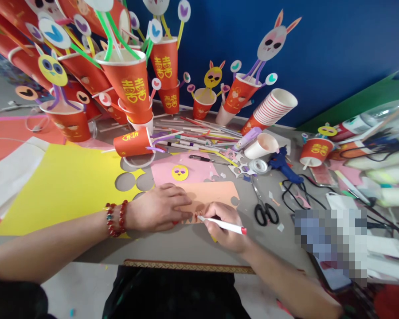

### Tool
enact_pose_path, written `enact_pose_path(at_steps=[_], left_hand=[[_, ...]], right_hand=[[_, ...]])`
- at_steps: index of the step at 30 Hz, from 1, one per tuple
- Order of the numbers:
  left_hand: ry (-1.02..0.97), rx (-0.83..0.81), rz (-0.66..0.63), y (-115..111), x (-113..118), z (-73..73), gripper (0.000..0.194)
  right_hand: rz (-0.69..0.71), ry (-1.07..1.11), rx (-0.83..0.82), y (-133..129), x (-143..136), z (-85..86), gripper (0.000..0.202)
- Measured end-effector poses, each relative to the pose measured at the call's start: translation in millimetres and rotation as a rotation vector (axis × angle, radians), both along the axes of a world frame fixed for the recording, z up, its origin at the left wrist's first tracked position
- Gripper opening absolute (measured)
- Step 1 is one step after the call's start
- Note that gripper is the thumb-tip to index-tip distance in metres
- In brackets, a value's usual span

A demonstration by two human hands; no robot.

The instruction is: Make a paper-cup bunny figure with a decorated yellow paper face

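My right hand is closed round a white marker with a red end, its tip on an orange paper sheet. Small reddish marks show on the sheet at the tip. My left hand lies flat over the left part of that sheet, fingers spread. Just behind it, a round yellow face cutout rests on pink paper. Yellow paper with round holes lies under and left of my left wrist.
Red cups with straw-mounted paper faces crowd the back left. Pens and straws lie mid-table. Black scissors, a tape roll and a blue glue gun with its cable are on the right. A phone lies at the front right.
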State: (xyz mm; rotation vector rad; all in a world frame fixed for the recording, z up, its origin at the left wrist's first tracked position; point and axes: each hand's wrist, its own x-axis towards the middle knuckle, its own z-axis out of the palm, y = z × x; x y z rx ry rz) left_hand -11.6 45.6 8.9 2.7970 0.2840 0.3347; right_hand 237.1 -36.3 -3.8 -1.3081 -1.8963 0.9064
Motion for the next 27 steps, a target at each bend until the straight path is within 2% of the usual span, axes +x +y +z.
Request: enact_pose_path(at_steps=[27], left_hand=[[-0.016,0.023,-0.007,0.9,-0.6,-1.0,0.034]], right_hand=[[0.016,-0.004,-0.018,0.7,-1.6,3.7,0.013]])
